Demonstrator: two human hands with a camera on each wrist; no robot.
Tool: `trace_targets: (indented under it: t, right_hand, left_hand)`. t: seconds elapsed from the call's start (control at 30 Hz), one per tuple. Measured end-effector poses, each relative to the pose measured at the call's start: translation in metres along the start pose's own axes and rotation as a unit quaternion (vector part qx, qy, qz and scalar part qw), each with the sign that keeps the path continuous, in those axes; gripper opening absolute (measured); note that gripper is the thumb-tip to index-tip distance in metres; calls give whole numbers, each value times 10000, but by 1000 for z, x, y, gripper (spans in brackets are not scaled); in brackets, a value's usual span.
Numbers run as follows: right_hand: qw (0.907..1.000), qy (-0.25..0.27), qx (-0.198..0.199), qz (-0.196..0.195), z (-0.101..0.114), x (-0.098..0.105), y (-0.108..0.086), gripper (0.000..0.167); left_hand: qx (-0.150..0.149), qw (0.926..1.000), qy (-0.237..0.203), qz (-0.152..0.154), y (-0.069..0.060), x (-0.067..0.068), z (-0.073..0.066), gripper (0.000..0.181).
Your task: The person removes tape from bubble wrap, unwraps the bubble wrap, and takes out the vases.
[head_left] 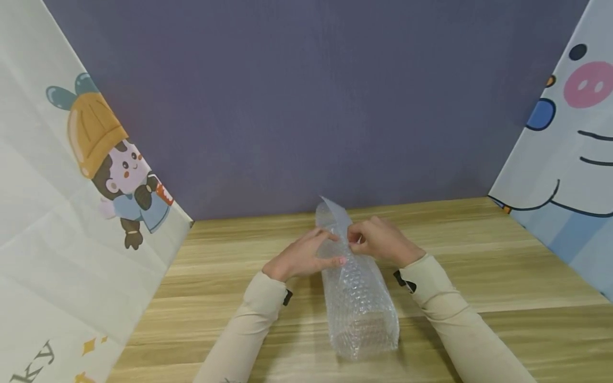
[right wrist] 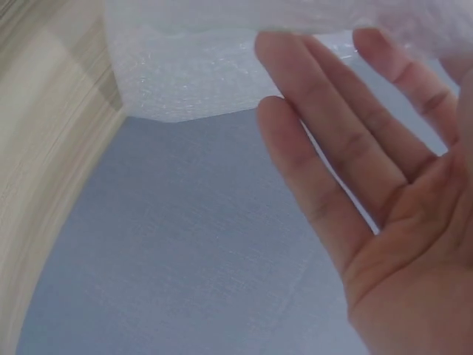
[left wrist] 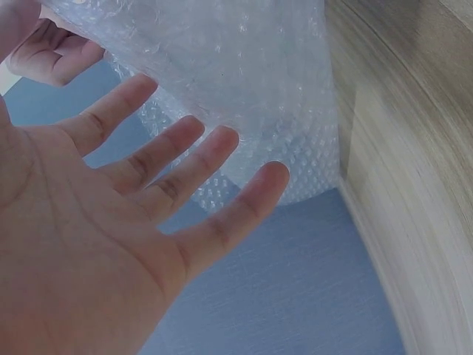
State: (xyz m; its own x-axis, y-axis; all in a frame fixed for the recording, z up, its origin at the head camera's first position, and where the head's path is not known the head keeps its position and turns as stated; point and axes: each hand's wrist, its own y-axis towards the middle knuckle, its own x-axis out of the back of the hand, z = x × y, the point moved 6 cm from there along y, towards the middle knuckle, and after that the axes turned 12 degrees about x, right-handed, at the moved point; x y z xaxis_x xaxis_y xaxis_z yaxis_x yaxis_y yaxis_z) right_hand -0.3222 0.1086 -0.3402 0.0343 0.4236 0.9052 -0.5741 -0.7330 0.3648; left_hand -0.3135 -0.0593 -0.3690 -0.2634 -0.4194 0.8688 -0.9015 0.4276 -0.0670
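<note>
A long piece of clear bubble wrap (head_left: 359, 292) lies on the wooden table, folded around a brownish, box-like thing (head_left: 369, 324) at its near end. What that thing is cannot be told through the plastic. My left hand (head_left: 306, 254) rests at the left side of the wrap, its thumb and fingers spread. Those fingers (left wrist: 218, 148) are nearly straight beside the plastic in the left wrist view. On the opposite side, my right hand (head_left: 380, 241) pinches the upper layer between thumb and index finger. Its other fingers (right wrist: 318, 192) extend loosely under the wrap (right wrist: 192, 81).
Behind the table (head_left: 479, 276) rises a plain purple-grey panel (head_left: 306, 106). White panels with cartoon prints stand at the left (head_left: 62, 223) and right (head_left: 574, 181). The far end of the wrap reaches close to the back panel, with a flap sticking up.
</note>
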Motion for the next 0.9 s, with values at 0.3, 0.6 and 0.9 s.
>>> trace_targets:
  t: [0.3, 0.6, 0.9]
  right_hand:
    - [9997, -154, 119, -116, 2, 2, -1, 16]
    - [9999, 4, 87, -85, 1, 0, -1, 19]
    - [9997, -107, 151, -144, 2, 2, -1, 23]
  left_hand:
    - [35, 10000, -12, 35, 0, 0, -2, 73]
    - [-30, 10000, -29, 34, 0, -2, -2, 74]
    - [-68, 10000, 35, -7, 1, -2, -2, 73]
